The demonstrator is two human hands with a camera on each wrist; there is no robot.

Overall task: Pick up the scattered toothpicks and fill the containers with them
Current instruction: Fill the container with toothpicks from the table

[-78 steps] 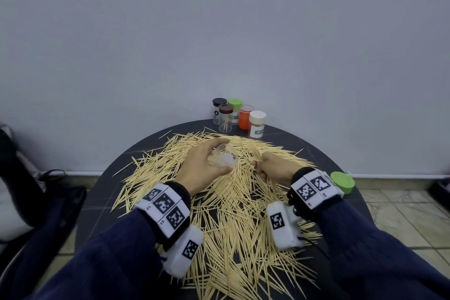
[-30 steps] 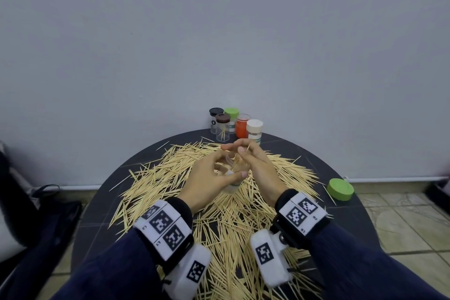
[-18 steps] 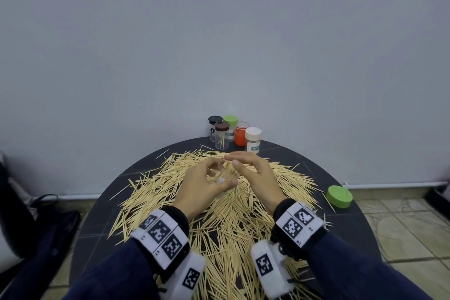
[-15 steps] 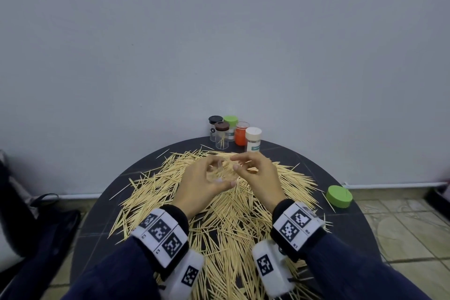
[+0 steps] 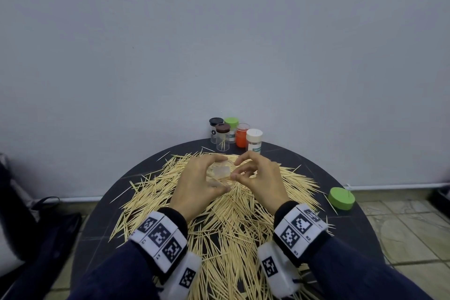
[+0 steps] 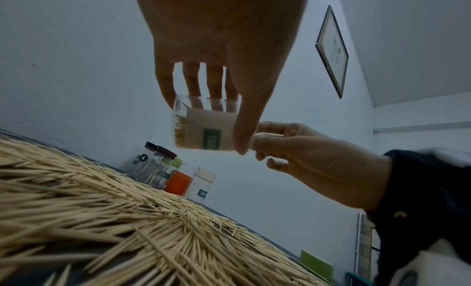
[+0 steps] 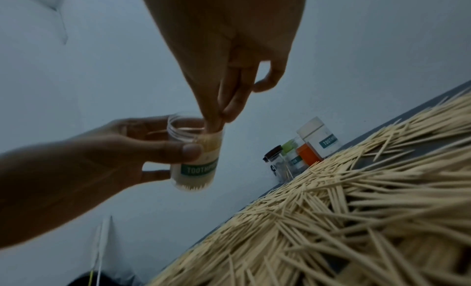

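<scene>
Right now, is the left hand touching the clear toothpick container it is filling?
Touching. The right wrist view shows the left hand with thumb and fingers wrapped round the clear container; the left wrist view shows the same grip, held above the table.

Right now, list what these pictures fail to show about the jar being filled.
- Head view: the clear jar is mostly covered by both hands, so its fill level is hidden.
- Right wrist view: the right hand's fingers blur at the mouth; any toothpick between them is unreadable.
- Left wrist view: the left hand's thumb cuts off the label.

Right hand [image 7: 224,54] off the toothpick heap [image 5: 233,221], now fingertips [image 7: 216,121] inside the raised open container [image 7: 196,151].
</scene>
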